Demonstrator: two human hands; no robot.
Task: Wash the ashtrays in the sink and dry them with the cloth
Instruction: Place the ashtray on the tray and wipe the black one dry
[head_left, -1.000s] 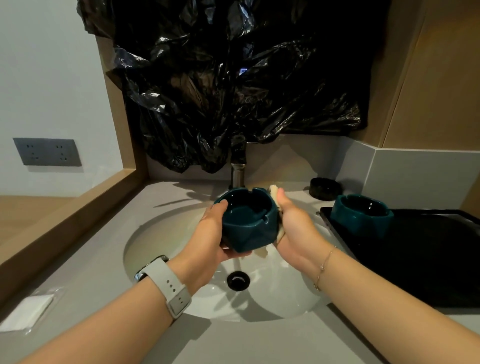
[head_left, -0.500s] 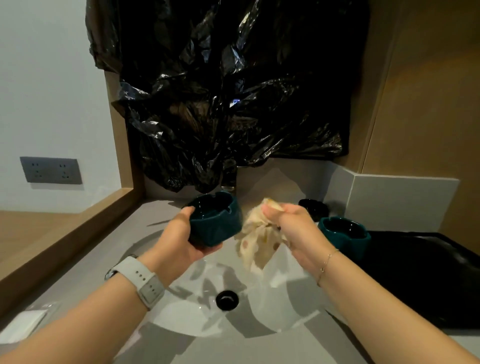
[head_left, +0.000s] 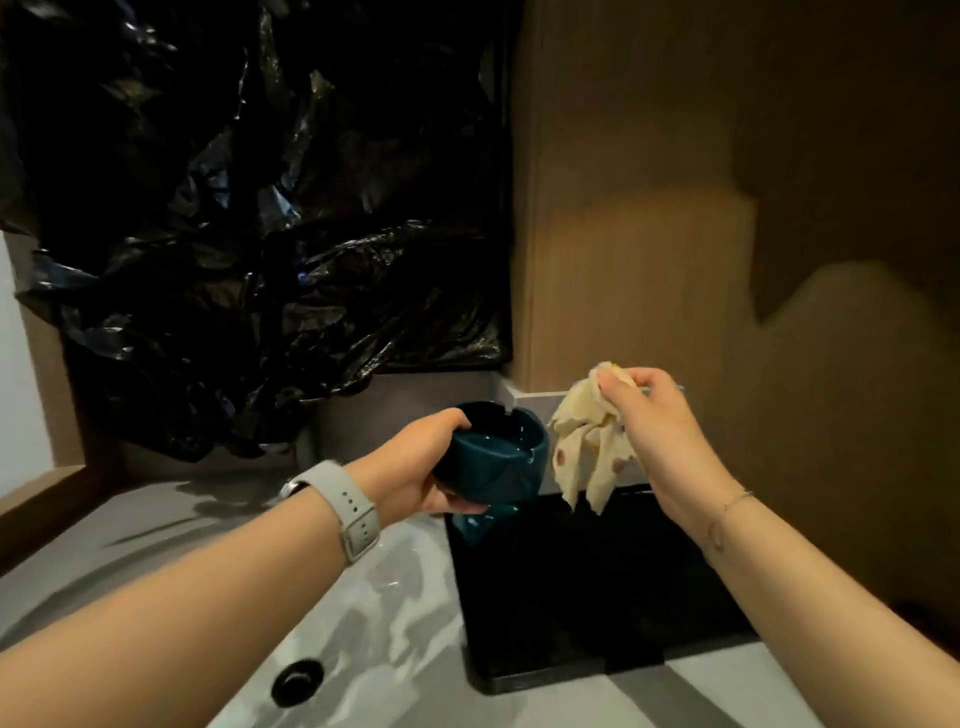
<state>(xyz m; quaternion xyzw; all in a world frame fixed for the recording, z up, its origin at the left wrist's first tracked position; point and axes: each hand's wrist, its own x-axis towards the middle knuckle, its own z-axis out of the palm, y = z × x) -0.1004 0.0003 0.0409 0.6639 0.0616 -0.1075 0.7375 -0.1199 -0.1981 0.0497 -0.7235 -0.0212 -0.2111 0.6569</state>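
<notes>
My left hand grips a dark teal ashtray by its left side, held upright in the air above the far left corner of the black tray. My right hand pinches a cream cloth with brown spots, which hangs loose just right of the ashtray. A second teal ashtray shows partly below the held one, on the tray's corner. The white sink basin with its black drain lies at the lower left.
Black plastic sheeting covers the wall behind the sink. A wooden panel stands at the right. A grey counter surrounds the basin, with a wooden ledge at the far left.
Both hands have moved right from over the basin to above the tray's corner. The cloth has come away from the ashtray and hangs free. The view has swung to the right.
</notes>
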